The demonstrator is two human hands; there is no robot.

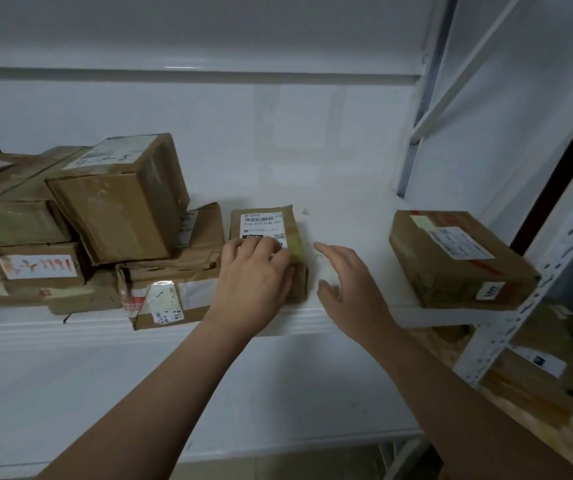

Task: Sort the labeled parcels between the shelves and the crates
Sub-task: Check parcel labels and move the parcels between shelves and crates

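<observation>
both forearms reach to the shelf [347, 209]. left hand [253, 271] lies flat, fingers curled over a parcel [267, 230], label partly readable "010-070". right hand [343, 278] open, empty, just beside it.

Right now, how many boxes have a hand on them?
1. The left hand rests on the small cardboard parcel mid-shelf. The right hand hovers open beside it, touching nothing. The parcel at the right stands alone.
</observation>
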